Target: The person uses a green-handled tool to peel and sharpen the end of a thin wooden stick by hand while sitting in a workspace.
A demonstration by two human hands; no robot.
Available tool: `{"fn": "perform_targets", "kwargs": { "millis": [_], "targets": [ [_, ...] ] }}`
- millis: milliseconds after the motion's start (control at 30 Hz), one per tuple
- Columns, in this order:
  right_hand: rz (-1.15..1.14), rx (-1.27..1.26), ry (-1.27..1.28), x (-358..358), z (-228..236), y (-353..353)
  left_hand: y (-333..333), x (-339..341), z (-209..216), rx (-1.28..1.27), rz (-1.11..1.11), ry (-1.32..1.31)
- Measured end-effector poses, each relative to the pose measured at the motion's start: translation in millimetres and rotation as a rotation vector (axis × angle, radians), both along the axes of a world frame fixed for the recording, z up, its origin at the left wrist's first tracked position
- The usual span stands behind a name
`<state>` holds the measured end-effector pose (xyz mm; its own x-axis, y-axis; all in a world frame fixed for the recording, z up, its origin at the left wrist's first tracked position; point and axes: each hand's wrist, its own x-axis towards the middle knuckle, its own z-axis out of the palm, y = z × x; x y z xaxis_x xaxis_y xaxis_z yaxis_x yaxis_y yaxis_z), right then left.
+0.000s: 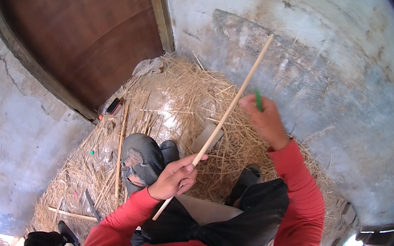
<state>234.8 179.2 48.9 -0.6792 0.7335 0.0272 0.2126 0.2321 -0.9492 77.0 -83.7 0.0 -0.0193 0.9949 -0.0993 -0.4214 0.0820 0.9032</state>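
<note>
A long, pale wooden stick slants across the view, its lower end over my lap and its upper end towards the wall. My left hand grips it near the lower end. Beside the stick's upper half, my right hand is closed around a slim green object. Only part of that object sticks out of the fist, and motion blurs it, so its kind is unclear. The right hand appears close to the stick, but I cannot tell whether they touch.
Straw and shavings litter the floor. A brownish stick, a paler stick and a dark blade-like strip lie at left. A flat grey block is before my knees. Walls and a brown door enclose the space.
</note>
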Motion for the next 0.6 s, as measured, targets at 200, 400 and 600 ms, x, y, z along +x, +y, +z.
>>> {"fn": "perform_targets", "kwargs": {
  "millis": [200, 400, 600],
  "targets": [
    [0.122, 0.101, 0.097, -8, -11, -20, 45, -1, 9, 0.045, 0.01, 0.18],
    [0.115, 0.08, 0.104, -7, -16, -26, 68, -6, 7, 0.132, -0.096, 0.342],
    [0.04, 0.079, 0.116, 2, -19, -17, 72, -2, 0, 0.038, -0.06, 0.359]
  ]
}}
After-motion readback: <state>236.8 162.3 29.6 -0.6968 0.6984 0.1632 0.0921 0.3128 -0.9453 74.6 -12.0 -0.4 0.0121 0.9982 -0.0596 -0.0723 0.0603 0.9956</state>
